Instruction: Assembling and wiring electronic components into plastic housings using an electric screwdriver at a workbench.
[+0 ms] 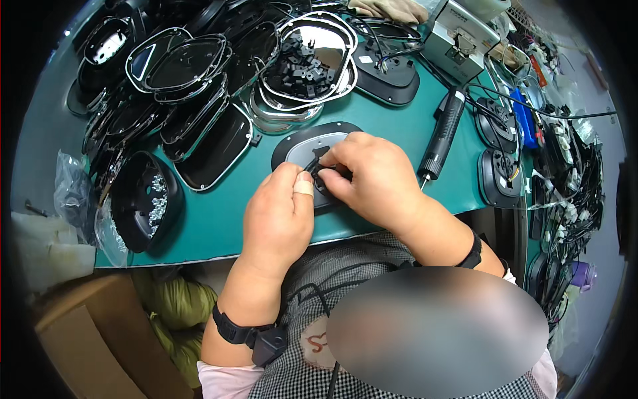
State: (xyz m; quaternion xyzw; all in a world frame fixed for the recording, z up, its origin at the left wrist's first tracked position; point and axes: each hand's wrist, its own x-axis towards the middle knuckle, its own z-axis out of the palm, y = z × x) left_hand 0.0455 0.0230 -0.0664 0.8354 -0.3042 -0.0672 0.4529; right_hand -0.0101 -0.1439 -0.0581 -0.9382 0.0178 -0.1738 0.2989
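A black oval housing with a grey inner face lies on the green table mat right in front of me. Both hands rest on its near part. My left hand, with a bandage on the thumb, pinches a small black clip against the housing. My right hand holds the same small piece from the right, its fingers curled over it. Most of the clip is hidden by my fingers.
Stacked black and chrome-rimmed oval housings fill the back left. One shell holds several small black clips, another holds screws. An electric screwdriver lies to the right, next to wired housings and a grey box. A cardboard box sits lower left.
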